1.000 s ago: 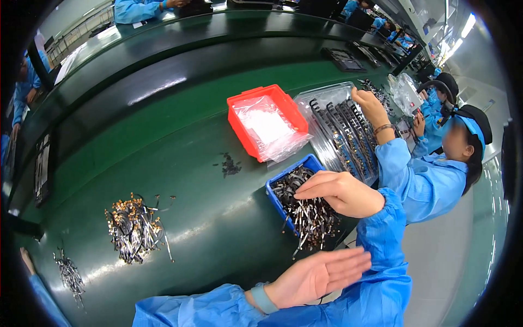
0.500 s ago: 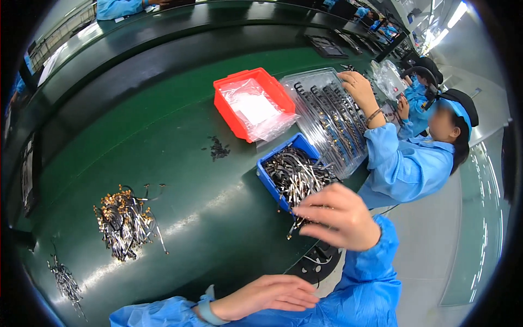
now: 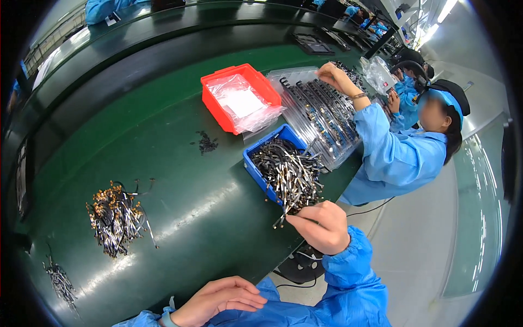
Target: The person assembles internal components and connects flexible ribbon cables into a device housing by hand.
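A blue bin (image 3: 251, 169) is heaped with short black-and-silver cables (image 3: 291, 177), some spilling over its near edge. My right hand (image 3: 326, 228) is at that near edge, thumb and fingers pinched together on the end of a cable (image 3: 282, 219) that hangs out of the heap. My left hand (image 3: 220, 300) hovers near the table's front edge, palm turned inward and fingers stretched out, with nothing in it. Left of the bin, a loose pile of cables with gold-coloured ends (image 3: 117, 220) lies on the green table (image 3: 185, 180).
Behind the blue bin stands a red bin (image 3: 218, 109) with clear plastic bags. A clear tray (image 3: 321, 117) of dark parts lies beside it, under a co-worker's hand (image 3: 335, 76). Small black pieces (image 3: 206, 143) and a smaller cable bunch (image 3: 60, 280) lie on the table.
My right hand has moved from spread fingers over the bin's near corner to a pinch on a hanging cable. My left hand has shifted left in view. The whole view has shifted slightly.
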`<state>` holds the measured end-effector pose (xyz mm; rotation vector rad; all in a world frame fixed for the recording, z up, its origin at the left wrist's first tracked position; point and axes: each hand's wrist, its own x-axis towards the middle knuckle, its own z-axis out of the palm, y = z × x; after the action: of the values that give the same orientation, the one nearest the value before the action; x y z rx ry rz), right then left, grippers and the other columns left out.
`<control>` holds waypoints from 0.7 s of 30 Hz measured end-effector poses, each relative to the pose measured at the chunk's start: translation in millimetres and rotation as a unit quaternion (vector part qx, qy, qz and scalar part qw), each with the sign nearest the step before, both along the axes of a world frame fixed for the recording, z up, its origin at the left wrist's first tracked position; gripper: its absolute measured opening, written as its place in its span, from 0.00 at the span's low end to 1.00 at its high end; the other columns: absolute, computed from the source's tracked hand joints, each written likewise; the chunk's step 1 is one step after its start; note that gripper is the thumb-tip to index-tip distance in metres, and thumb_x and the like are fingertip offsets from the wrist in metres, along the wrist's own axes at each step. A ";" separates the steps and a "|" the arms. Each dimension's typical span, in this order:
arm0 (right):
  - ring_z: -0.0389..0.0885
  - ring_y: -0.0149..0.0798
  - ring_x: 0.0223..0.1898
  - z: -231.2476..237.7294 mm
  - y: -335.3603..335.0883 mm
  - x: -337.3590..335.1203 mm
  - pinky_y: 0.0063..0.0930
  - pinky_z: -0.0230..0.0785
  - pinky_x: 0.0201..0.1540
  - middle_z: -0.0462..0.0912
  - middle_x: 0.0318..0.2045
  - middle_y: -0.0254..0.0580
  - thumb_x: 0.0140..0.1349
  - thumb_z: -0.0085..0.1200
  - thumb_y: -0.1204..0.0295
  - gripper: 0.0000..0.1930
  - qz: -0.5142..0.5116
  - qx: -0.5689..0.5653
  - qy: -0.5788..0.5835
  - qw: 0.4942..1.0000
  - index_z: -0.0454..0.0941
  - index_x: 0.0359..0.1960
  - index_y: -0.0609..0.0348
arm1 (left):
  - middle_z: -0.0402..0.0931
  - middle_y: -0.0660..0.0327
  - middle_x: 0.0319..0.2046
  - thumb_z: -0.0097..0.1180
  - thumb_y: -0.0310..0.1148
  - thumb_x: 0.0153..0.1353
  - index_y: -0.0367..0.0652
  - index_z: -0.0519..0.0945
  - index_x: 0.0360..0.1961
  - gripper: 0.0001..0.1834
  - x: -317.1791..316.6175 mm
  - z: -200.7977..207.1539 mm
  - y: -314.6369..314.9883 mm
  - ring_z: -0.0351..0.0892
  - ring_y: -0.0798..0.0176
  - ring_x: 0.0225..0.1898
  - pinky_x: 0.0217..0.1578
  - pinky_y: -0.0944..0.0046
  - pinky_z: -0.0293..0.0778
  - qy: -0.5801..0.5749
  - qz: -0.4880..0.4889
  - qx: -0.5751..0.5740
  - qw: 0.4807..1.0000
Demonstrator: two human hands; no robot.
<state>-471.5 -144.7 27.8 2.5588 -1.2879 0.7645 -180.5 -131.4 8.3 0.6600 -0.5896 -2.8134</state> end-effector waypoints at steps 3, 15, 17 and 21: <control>0.76 0.36 0.26 2.0 0.5 -1.3 0.27 0.67 0.26 0.79 0.29 0.38 0.48 0.62 0.81 0.09 -0.093 0.000 -0.153 0.984 0.83 0.33 0.59 | 0.78 0.47 0.46 0.38 0.33 0.73 0.32 0.70 0.50 0.15 -5.0 2.0 2.1 0.80 0.58 0.48 0.51 0.64 0.75 -0.010 0.004 -0.010 1.000; 0.67 0.24 0.21 3.3 -30.6 -13.5 0.21 0.54 0.22 0.74 0.19 0.31 0.54 0.65 0.73 0.07 -0.203 0.228 -0.267 0.914 0.81 0.26 0.63 | 0.78 0.42 0.43 0.42 0.28 0.69 0.27 0.73 0.46 0.14 -12.9 52.7 -25.4 0.80 0.50 0.47 0.51 0.56 0.75 -0.105 0.049 -0.124 0.986; 0.66 0.21 0.22 3.1 -33.1 -15.3 0.21 0.53 0.22 0.74 0.19 0.29 0.55 0.64 0.72 0.08 -0.203 0.260 -0.298 0.896 0.80 0.26 0.64 | 0.78 0.42 0.39 0.44 0.30 0.67 0.28 0.73 0.44 0.14 -9.9 65.6 -37.3 0.81 0.48 0.43 0.47 0.54 0.77 -0.064 0.116 -0.144 0.981; 0.66 0.17 0.19 -2.8 -39.9 -41.4 0.19 0.57 0.21 0.74 0.15 0.26 0.58 0.62 0.70 0.10 -0.239 0.308 -0.380 0.839 0.81 0.24 0.65 | 0.79 0.47 0.40 0.40 0.28 0.68 0.29 0.74 0.45 0.13 -1.8 64.3 -49.8 0.80 0.56 0.43 0.48 0.60 0.75 0.003 0.162 -0.153 0.975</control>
<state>-512.9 -184.5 24.9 2.1411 -2.6633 1.5151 -182.4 -181.2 72.6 0.6217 -0.8113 -2.3588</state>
